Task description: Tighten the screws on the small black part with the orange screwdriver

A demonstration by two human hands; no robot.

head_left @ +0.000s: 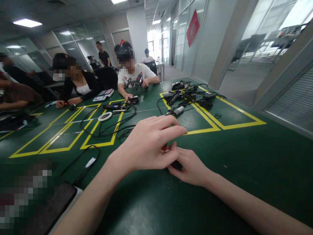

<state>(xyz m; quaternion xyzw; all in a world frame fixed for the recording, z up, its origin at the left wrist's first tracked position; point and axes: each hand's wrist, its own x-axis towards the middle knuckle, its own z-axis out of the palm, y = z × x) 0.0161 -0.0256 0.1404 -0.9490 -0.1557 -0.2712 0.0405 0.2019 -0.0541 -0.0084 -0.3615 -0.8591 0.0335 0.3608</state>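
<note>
My left hand [153, 142] is over the green table, palm down, with its fingers curled and thumb bent inward. A small red piece [164, 147] shows beneath those fingers; most of it is hidden, so its kind is unclear. Just below and to the right, my right hand [189, 164] rests low by the tabletop, fingers closed around a dark object [177, 165] that is largely covered. Both hands meet at the fingertips. Beyond them lies a silver and black cylindrical tool [178, 111].
Tangled black cables and tools [190, 94] lie farther back. A white ring [105, 116] sits among cords to the left. At near left is a phone [57, 205]. Across the table a person [138, 73] holds a power drill [138, 81]; others sit farther left. Yellow tape [202, 131] marks rectangles.
</note>
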